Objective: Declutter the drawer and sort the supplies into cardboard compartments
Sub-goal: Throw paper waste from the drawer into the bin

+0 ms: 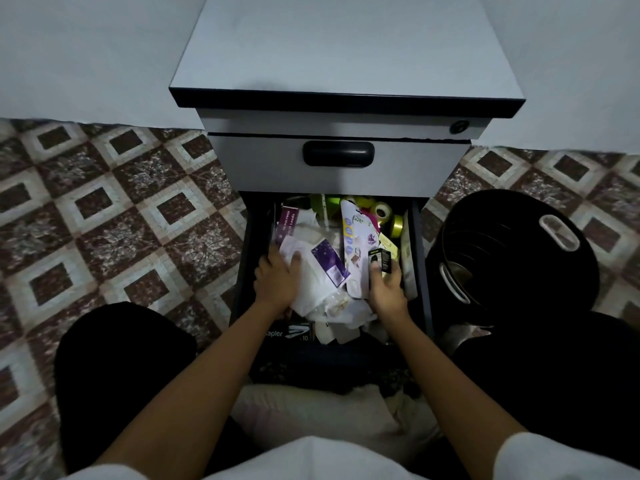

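Drawer (248, 268) is the bottom one of the grey cabinet (346, 46), pulled out at the person's knees and stuffed full. Looks like the emptying step, barely started. Left hand (277, 277) lies over a white packet (313, 271), thumb on top; can't tell if it's actually gripping. Right hand (387, 289) pinches a small black packet (380, 258) between thumb and fingers. Next move is probably lifting that out, but no cardboard compartments are in view, so where it goes is anyone's guess. Loose papers, a purple box (287, 223), tape rolls (382, 210) and a stapler box (289, 332) crowd everything. Black bin (512, 258) sits just beside, on the right.
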`<state>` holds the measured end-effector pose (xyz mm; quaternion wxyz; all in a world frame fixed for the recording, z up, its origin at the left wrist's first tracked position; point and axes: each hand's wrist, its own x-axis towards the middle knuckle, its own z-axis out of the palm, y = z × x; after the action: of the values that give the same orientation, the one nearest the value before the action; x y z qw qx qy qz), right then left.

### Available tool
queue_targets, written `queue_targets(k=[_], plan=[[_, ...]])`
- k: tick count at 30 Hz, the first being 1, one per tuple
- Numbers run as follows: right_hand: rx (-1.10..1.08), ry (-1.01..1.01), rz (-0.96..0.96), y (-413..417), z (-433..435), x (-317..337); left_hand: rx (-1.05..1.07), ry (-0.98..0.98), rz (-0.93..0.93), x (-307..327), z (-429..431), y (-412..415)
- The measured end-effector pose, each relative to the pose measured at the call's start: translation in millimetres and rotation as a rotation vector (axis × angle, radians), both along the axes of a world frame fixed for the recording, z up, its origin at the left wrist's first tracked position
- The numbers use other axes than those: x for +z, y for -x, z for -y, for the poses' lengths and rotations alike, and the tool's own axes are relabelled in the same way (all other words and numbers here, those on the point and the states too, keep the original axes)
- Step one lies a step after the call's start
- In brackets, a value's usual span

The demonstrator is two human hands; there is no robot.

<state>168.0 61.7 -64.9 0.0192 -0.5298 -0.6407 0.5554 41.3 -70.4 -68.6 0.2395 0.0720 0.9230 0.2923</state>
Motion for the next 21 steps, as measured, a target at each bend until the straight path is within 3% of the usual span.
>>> queue_targets(k=[3, 15, 18, 21], plan=[[-0.125, 0.165, -0.177, 2, -12, -4, 0.04, -0.037, 0.027, -2, -1, 2], [0.018, 0.293, -0.043, -6, -31, -1, 0.068, -0.126, 0.237, 2, 11, 23], [0.024, 0.285, -0.045, -9, -49, -59, 0.05, -0.099, 0.225, -1, 11, 25], [-0.025, 0.311, -0.109, -4, -42, -41, 0.124, -0.253, 0.321, -3, 10, 24]])
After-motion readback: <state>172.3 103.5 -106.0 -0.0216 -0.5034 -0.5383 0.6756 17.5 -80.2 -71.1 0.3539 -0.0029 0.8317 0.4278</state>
